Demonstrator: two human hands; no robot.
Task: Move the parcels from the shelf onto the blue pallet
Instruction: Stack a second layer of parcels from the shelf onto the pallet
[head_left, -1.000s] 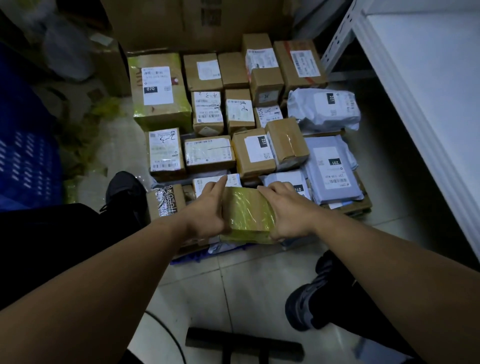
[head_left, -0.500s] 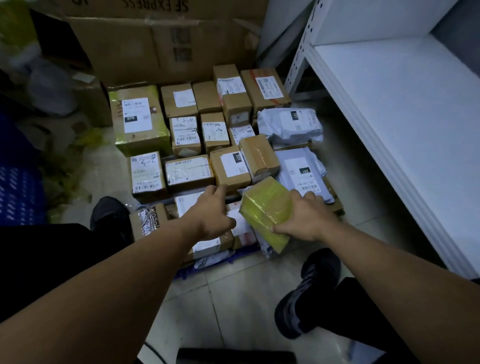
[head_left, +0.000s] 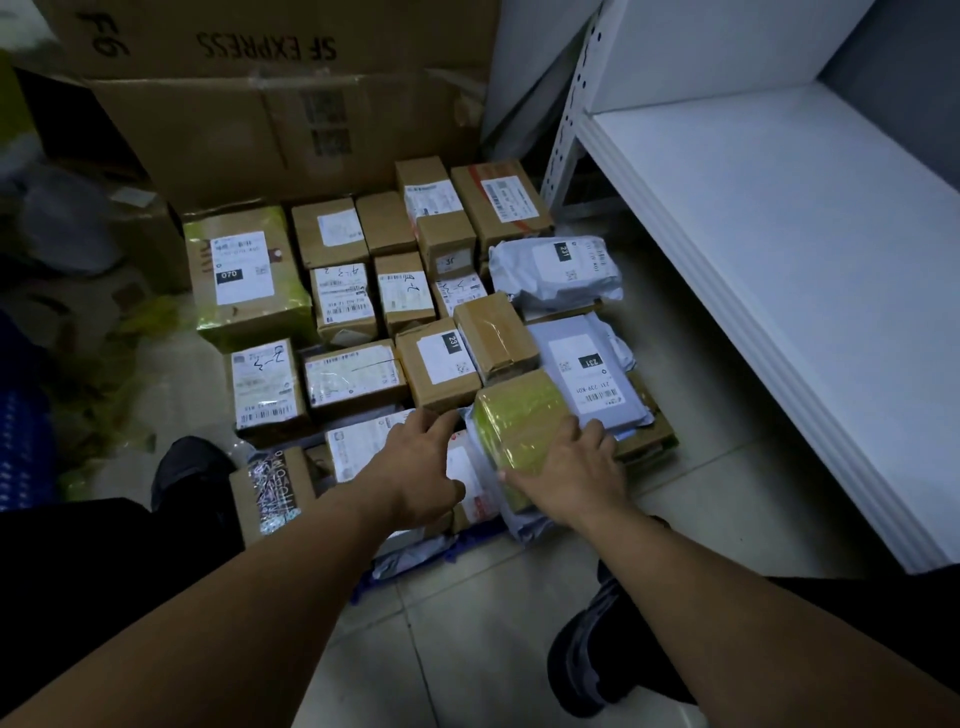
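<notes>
- Head view looked down on a packed spread of parcels on the floor, beside a white shelf (head_left: 779, 270) on the right
- Only slivers of the blue pallet (head_left: 453, 552) showed under the near edge of the pile
- The right hand (head_left: 571, 467) lay on top of a yellow-green wrapped parcel (head_left: 519, 415); its fingers (head_left: 597, 434) were spread apart and fairly straight across the wrap, with the thumb along the near edge
- That parcel sat at the near right of the pile, tilted, on top of pale mailer bags and touching a grey mailer bag (head_left: 582, 364) marked 231
- The left hand (head_left: 421, 467) reached out just beside it, fingers loose and apart, holding nothing, above a white-labelled parcel (head_left: 358, 447); I could not tell whether it touched
- Its fingertips came near a brown box (head_left: 441, 364), also marked 231
- Behind the pile stood a large cardboard carton (head_left: 285, 130) printed SF EXPRESS, upside down from where I stood
- Two dark shoes (head_left: 587, 660) stood on the pale tiled floor (head_left: 493, 623), one either side of the arms
- A blue crate (head_left: 21, 431) sat at the far left edge
</notes>
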